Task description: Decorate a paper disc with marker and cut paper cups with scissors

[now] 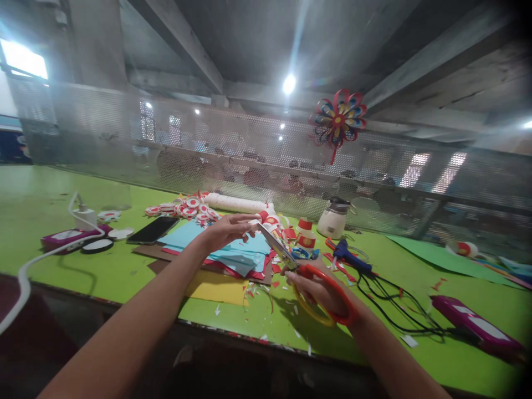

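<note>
My right hand [319,289] grips a pair of scissors [277,247] with red and yellow handles. The metal blades point up and to the left, toward my left hand [228,231]. Its fingers are pinched together beside the blade tips, around a small whitish bit too unclear to name. Beneath my left hand lies a stack of light blue paper sheets [239,257], on top of red and brown ones. A yellow sheet [220,288] shows at the front. Scraps of cut paper are scattered under the scissors.
Round red-and-white pieces [193,208] and a white roll [239,203] lie behind. A phone [153,230], paper cups [306,238], a jug [333,218] and a blue glue gun [352,257] surround the work. Purple power strips [474,321] sit at both sides, with loose cables.
</note>
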Available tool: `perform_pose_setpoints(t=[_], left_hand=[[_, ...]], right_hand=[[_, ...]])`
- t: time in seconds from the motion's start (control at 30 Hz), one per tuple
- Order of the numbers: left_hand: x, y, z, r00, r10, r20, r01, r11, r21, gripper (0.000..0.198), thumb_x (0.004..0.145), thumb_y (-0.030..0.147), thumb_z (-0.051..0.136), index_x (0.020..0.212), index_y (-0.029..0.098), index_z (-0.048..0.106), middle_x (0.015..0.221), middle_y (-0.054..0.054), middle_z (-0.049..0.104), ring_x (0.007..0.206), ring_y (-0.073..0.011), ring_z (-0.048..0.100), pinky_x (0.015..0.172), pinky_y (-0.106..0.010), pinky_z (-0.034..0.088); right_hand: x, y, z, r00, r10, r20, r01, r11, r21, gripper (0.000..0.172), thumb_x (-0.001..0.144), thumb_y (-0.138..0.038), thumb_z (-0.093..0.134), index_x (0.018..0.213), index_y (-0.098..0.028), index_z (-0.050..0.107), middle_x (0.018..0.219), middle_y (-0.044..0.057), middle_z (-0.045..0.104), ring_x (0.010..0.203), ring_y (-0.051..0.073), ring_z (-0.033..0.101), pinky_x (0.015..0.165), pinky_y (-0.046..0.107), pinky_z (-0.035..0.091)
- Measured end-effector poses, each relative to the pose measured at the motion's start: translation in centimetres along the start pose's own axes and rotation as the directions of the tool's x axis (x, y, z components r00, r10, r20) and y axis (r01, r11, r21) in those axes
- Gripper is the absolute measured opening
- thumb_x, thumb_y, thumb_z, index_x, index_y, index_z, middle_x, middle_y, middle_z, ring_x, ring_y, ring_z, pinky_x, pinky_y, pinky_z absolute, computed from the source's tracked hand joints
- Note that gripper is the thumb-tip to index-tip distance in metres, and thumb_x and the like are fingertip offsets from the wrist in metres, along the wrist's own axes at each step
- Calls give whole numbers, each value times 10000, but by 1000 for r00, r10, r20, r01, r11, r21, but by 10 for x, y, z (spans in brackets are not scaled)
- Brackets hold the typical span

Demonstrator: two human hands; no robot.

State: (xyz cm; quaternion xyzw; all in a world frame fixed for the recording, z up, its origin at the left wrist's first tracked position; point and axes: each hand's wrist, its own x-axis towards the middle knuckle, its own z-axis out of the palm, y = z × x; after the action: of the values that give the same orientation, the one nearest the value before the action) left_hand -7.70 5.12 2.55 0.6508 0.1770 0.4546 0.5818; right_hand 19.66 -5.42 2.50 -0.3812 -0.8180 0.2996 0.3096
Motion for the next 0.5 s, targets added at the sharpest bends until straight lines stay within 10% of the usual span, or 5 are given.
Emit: perform_pose_setpoints(t=[0.5], left_hand=[[-4,7,-6,993,-7,116,9,1000,-19,428,789,233,693,1213,185,663,992,-123,708,853,-187,640,690,-278,487]], right_hand=[[2,-5,-2,997,-5,74,-1,997,75,450,890,-487,516,539,-208,484,508,-30,490,480,106,472,513,257,411]])
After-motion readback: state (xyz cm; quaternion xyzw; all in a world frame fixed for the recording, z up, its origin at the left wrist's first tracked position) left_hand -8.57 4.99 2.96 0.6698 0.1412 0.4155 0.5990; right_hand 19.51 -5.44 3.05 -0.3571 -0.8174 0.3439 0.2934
